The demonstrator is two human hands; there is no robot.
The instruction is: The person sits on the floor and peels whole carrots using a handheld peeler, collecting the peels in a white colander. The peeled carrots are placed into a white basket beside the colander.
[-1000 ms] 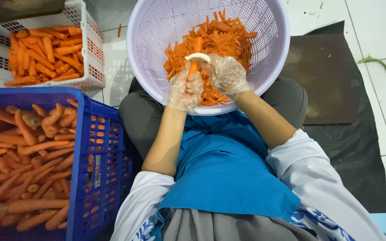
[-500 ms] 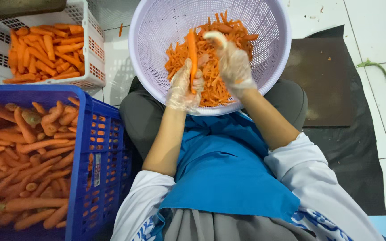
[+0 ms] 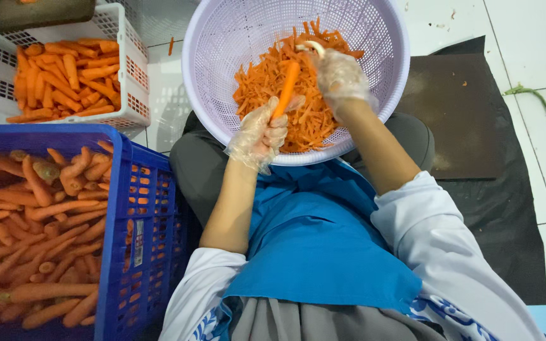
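Floor: white tiles, with a dark mat point(image 3: 507, 208) under the seated person.
Carrot: the carrot point(image 3: 285, 88) is slim, smooth and orange, its long axis tilted, top end pointing up and slightly right, above the peelings.
Left hand: the left hand point(image 3: 261, 131), in a thin clear glove, is clamped on the carrot's lower end.
Right hand: the right hand point(image 3: 339, 74), gloved, is closed on a pale peeler point(image 3: 309, 48) near the carrot's tip.
Basket: the round lilac plastic basket point(image 3: 222, 44) is perforated and rests on the lap.
Crates: the blue crate point(image 3: 140, 233), bearing a narrow white label on its side, holds unpeeled carrots; the white crate point(image 3: 127, 69) holds peeled ones.

Single head view looks steeply down (close) over lap and basket point(image 3: 210, 95).
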